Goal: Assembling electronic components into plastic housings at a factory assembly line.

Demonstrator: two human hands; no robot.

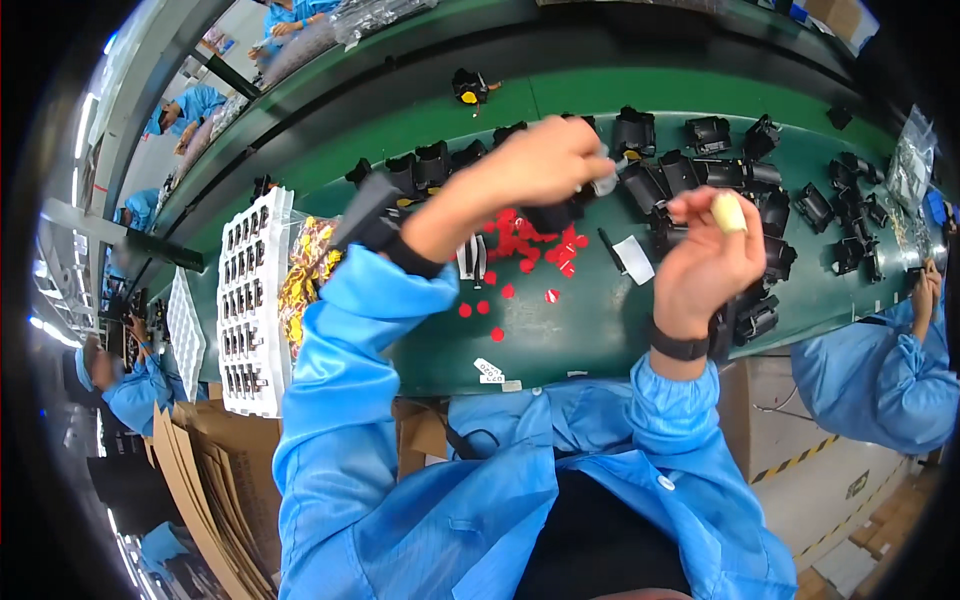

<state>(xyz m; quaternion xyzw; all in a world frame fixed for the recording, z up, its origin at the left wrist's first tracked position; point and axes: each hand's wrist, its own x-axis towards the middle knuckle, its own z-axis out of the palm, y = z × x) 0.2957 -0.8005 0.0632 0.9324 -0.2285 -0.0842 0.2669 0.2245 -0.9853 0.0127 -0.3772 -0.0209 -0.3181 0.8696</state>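
My left hand (548, 165) reaches across the bench over the row of black plastic housings (432, 162). Its fingers are closed around a small greyish-white thing (604, 178), too blurred to make out. Lower and to the right, my right hand (705, 262) is raised with its fingers half curled and apart, and nothing shows between them. A yellow finger cot (729, 213) covers one of its fingertips. Under my left wrist lie scattered red discs (520, 238). Between the hands are a white slip (633, 259) and a thin black stick (611, 250).
A white tray (243, 395) of small parts stands at left, beside a bag of yellow and red pieces (312, 262). More black housings (815, 205) crowd the right side. White labels (488, 370) lie near the front edge. A co-worker in blue (875, 370) sits at right.
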